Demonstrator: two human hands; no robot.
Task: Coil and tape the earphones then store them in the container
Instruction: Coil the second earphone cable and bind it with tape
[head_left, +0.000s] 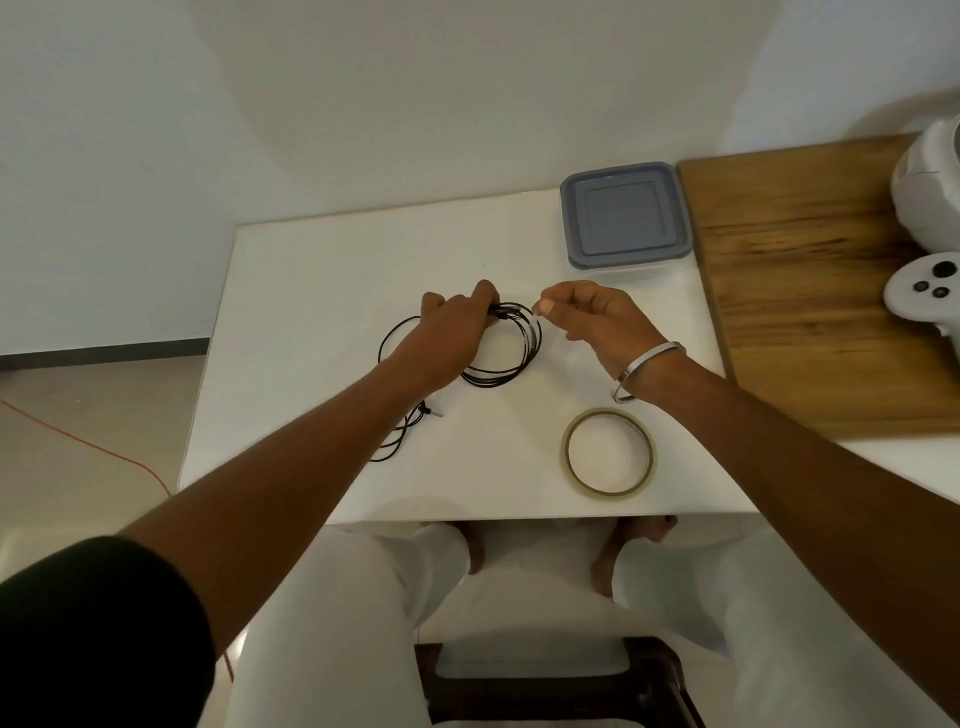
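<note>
Black earphones (522, 358) lie partly coiled in a ring on the white table (311, 291). My left hand (457, 325) pinches the top of the coil against the table. The rest of the cable trails under my left wrist, and its jack plug (434, 413) lies loose on the table. Just right of the coil, my right hand (587, 312) hovers with thumb and forefinger pinched on a small piece of clear tape. A roll of clear tape (569, 457) lies flat near the front edge. The container (626, 218) with a blue-grey lid on it stands at the back right.
A wooden board (810, 291) adjoins the table on the right, with a white controller (924, 291) and a white appliance (930, 187) on it. A red cable (104, 452) runs over the floor at the left. My knees sit below the table's front edge.
</note>
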